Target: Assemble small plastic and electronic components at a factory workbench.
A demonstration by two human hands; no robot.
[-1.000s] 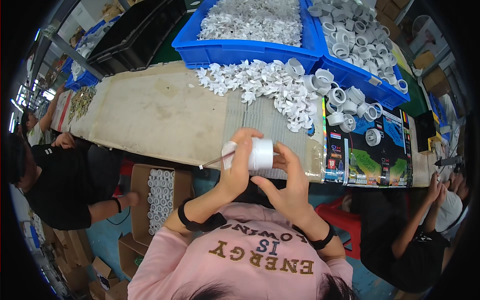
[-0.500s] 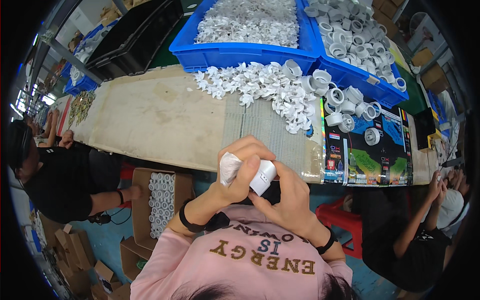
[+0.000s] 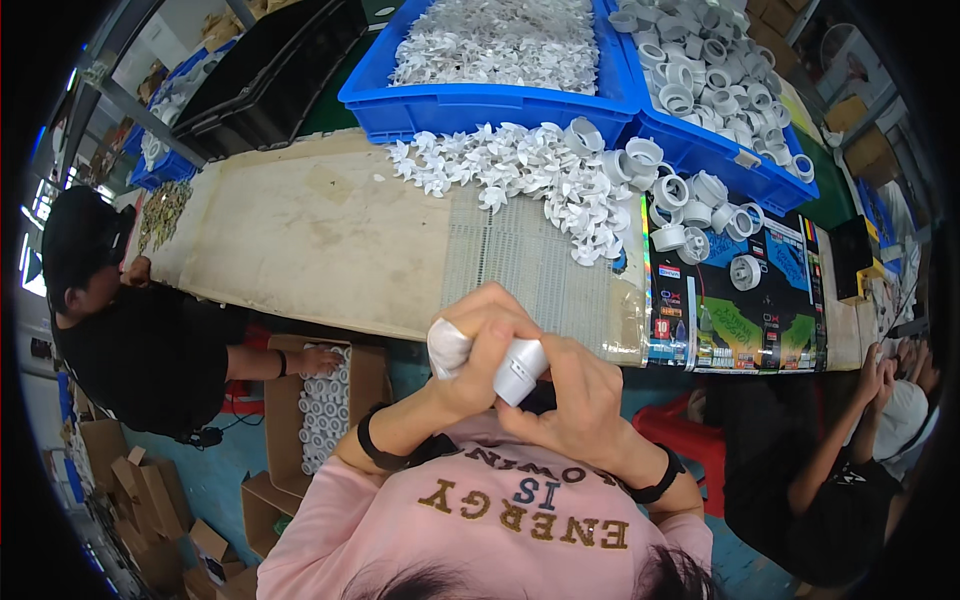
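Both hands are closed on one small white plastic cylinder, a cap-like fitting point(image 3: 518, 372), held in the air just in front of the person's chest and below the near edge of the counter point(image 3: 330, 240). The left hand point(image 3: 478, 345) wraps over the top of it, fingers curled down tight, with a crumpled bit of white material point(image 3: 447, 347) bunched at the left side of the grip; what that is cannot be told. The right hand point(image 3: 577, 405) cups the fitting from below and from the right, fingers also closed around it. Neither hand shows any open gap.

The fitting looks like hard moulded plastic: probably light, stiff, smooth and a little slippery, unlikely to break under a firm squeeze. Its round side wall looks like the natural place to take hold, with the ends left free.

Further out, a heap of small white flat plastic pieces point(image 3: 520, 175) lies on the counter, and beside it to the right stand loose white plastic ring-shaped fittings point(image 3: 690, 200). Behind them are two blue plastic bins, one point(image 3: 470, 100) full of the flat pieces, the other point(image 3: 720, 140) full of rings. To the left a person in black point(image 3: 130, 340) reaches into a cardboard box of white cylinders point(image 3: 320, 405) on the floor.
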